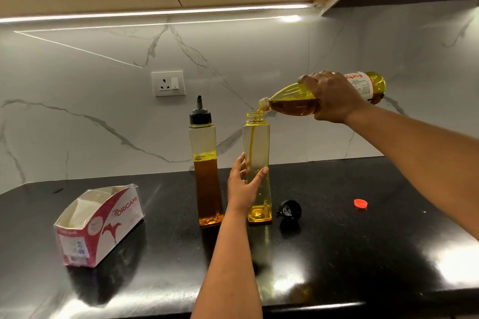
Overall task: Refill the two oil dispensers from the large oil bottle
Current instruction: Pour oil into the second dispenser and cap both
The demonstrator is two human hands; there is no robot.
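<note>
The right hand (334, 97) is wrapped around the large oil bottle (298, 102), tipped nearly level above the desk (337, 254), so a thin stream of oil runs from its mouth into the open dispenser (258, 153), which the left hand (243, 186) clasps at mid-height. Just left stands the capped dispenser (206, 163), about half full, both near the desk's back edge. A black spout cap (289, 210) and a red cap (360, 203) lie to the right, a tissue box (101, 223) toward the left edge.

2 oil dispensers (206, 171) (258, 168), 1 large oil bottle (293, 101), 2 loose caps: black (289, 210), red (360, 203); 1 carton (103, 223), 2 hands (243, 186) (334, 97).
</note>
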